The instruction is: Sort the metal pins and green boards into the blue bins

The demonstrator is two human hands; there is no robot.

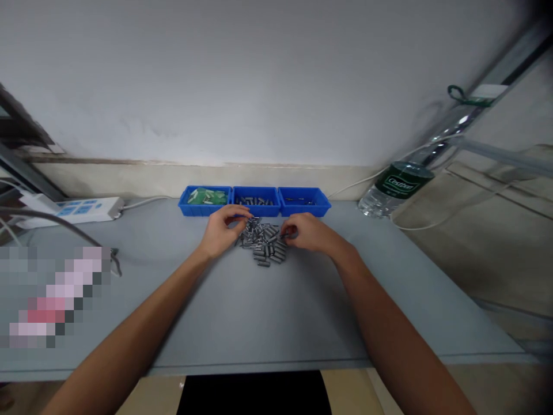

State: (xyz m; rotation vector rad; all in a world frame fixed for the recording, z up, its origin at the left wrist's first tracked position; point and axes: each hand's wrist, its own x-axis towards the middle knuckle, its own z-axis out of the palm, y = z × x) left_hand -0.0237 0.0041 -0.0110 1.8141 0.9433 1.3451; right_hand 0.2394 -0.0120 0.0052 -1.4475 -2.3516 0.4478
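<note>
A heap of small metal parts (pixel 261 237) lies on the grey table; thin pins and thicker short cylinders are mixed in it. At the heap's left edge is my left hand (pixel 222 231), its thumb and forefinger curled together over the pins; whatever they pinch is too small to make out. My right hand (pixel 307 231) is at the right edge, fingers closed on a small dark metal piece (pixel 284 235). Just behind the heap, three blue bins stand in a row: the left bin (pixel 190 211) holds green and white pieces, the middle bin (pixel 258 211) cylinders, the right bin (pixel 305 211) a few thin pins.
A white power strip (pixel 90 210) with cables lies at the back left. Toward the back right, a large clear bottle with a green label (pixel 396 183) leans near a metal post. A blurred-out pinkish object (pixel 64 294) is at the left. The wall rises behind the bins.
</note>
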